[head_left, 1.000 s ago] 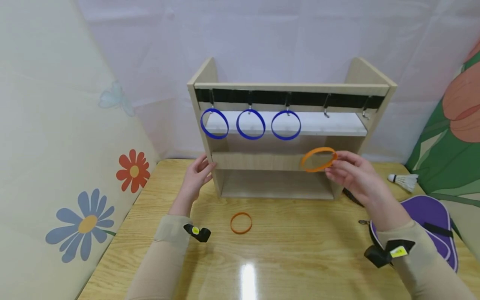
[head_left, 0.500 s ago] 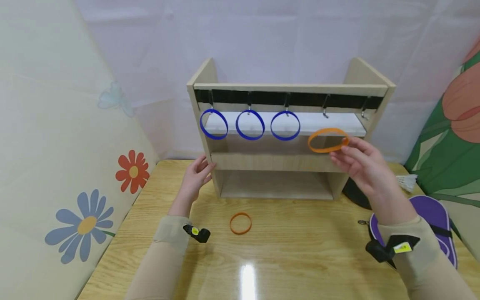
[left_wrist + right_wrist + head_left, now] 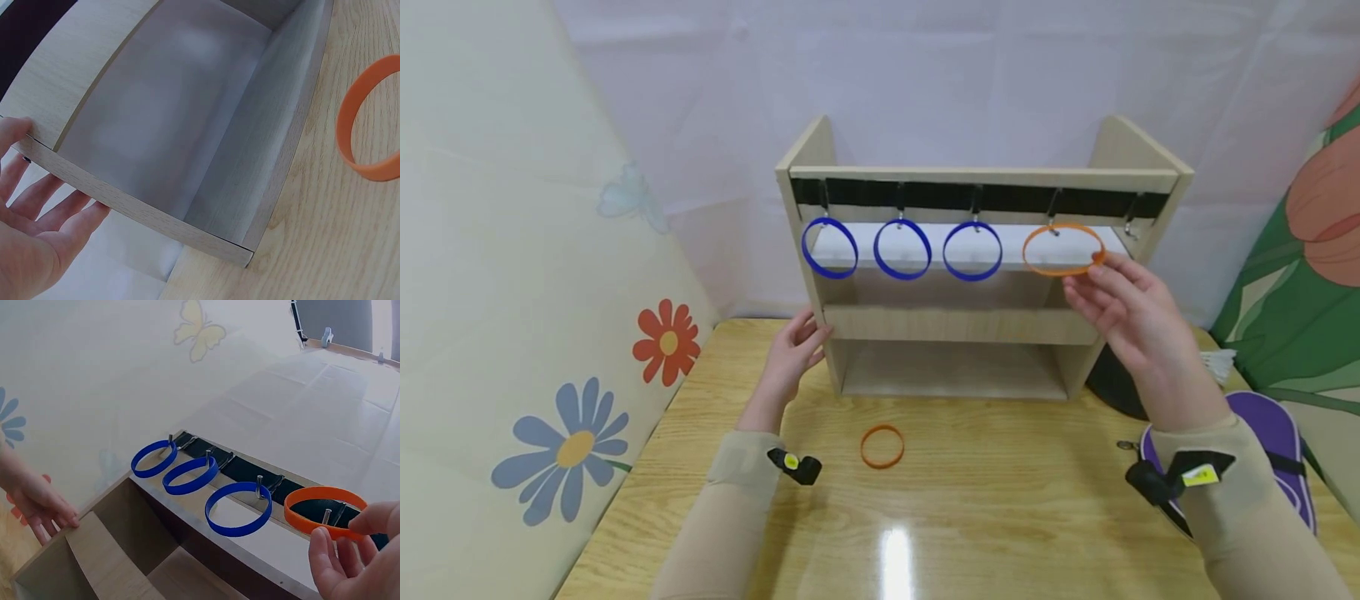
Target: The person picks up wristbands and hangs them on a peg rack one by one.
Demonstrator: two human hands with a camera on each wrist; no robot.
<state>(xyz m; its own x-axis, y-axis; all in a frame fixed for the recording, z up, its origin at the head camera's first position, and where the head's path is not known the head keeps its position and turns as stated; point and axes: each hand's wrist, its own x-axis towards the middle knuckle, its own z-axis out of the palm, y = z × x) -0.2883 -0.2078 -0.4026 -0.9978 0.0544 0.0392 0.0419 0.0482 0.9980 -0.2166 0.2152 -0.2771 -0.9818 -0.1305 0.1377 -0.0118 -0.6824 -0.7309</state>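
My right hand pinches an orange wristband by its right side between thumb and fingertips. The band is level with the fourth hook of the row. In the right wrist view the hook's tip shows within the orange band's outline; whether the band bears on it I cannot tell. Three blue wristbands hang on the hooks to the left. My left hand grips the left side panel of the wooden shelf, thumb at the front and fingers along the outer side. Another orange wristband lies on the table.
The fifth hook, at the far right, carries no band. To the right on the table lie a purple case and a shuttlecock, partly hidden by the right arm. A dark object sits beside the shelf.
My right hand has raised the orange wristband from before the shelf's lower board to the fourth hook, moving slightly right and turning its opening forward. My left hand has stayed in place.
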